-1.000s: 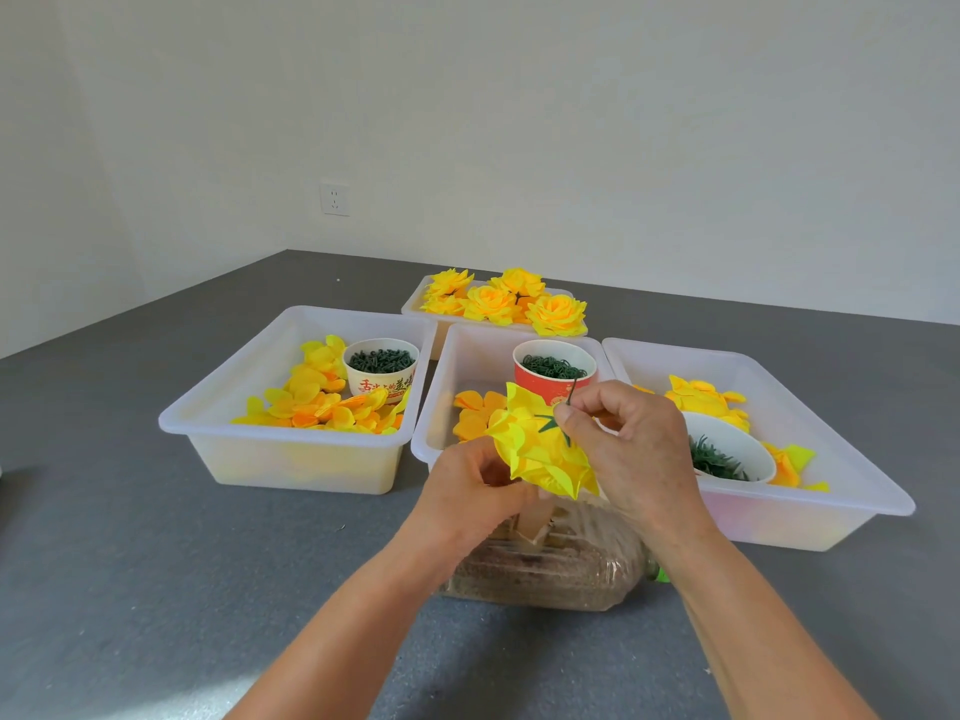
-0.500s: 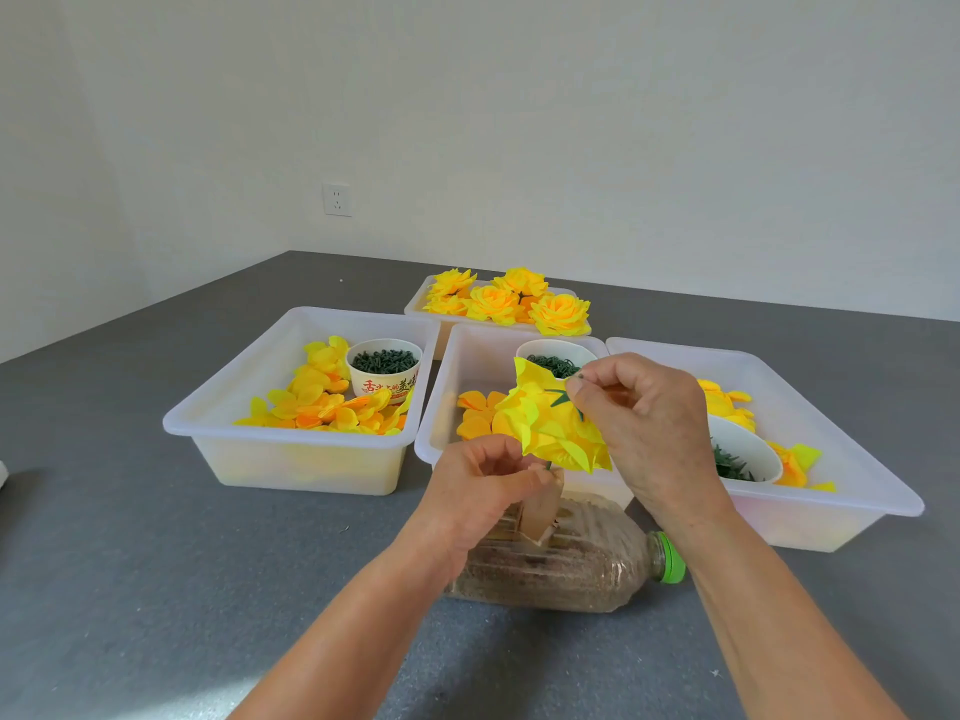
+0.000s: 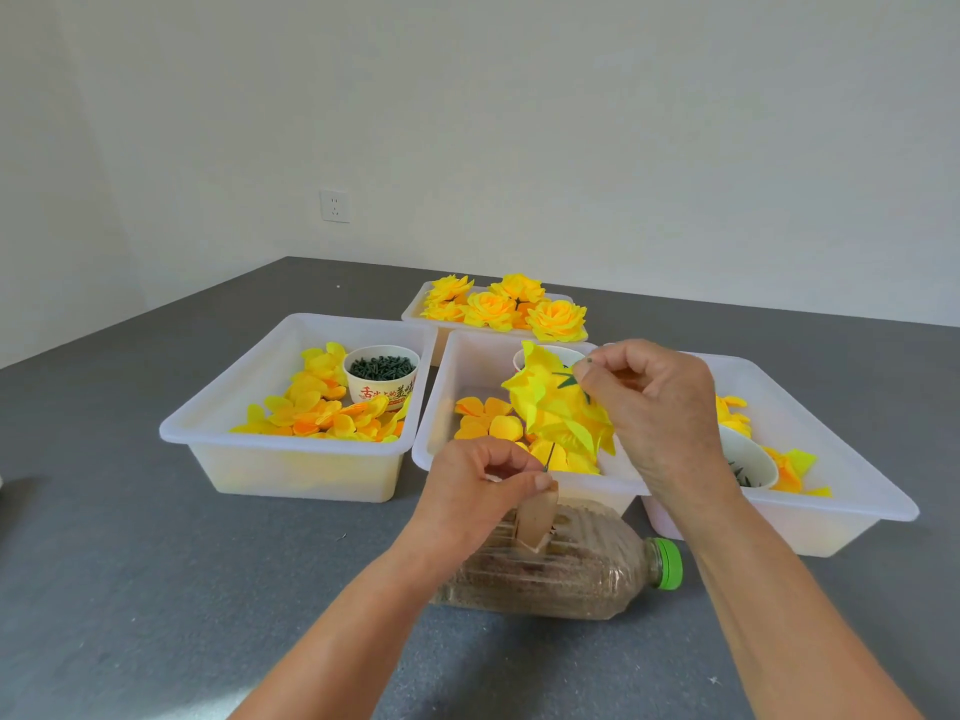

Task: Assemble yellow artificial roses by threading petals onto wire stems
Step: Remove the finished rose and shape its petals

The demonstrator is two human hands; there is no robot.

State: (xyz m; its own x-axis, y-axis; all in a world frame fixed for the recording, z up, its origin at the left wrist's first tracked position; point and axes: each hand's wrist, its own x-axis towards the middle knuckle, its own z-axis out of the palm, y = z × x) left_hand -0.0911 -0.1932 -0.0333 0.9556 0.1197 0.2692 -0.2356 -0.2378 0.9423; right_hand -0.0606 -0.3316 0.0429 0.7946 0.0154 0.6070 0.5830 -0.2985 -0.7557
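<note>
Though spread wide over the grey tabletop [image 3: 156, 589], arranged within arm's reach as a supply line:

- Three white bins in a row: left bin [image 3: 218, 433] with loose petals [image 3: 317, 407] and a paper cup of green pieces [image 3: 382, 374]; middle bin [image 3: 447, 387] directly behind the work; right bin [image 3: 857, 491] partly hidden by the forearm.
- Far tray [image 3: 415, 304], set out of the way, with finished roses [image 3: 519, 306].
- Plastic bottle [image 3: 571, 574], on its side, granular fill, green cap; probably ballast for the small upright holder [image 3: 535, 517] on top.
- Right hand [image 3: 654, 407], pinching the wire's upper tip, likely to steady it.
- Left hand [image 3: 478, 485], fingers curled, pinching the thin wire stem [image 3: 549, 457] just above the holder.
- Half-built rose [image 3: 558, 407]: held aloft over the middle bin, between both hands; bright yellow petals, crumpled and loose, green calyx showing near the top.
</note>
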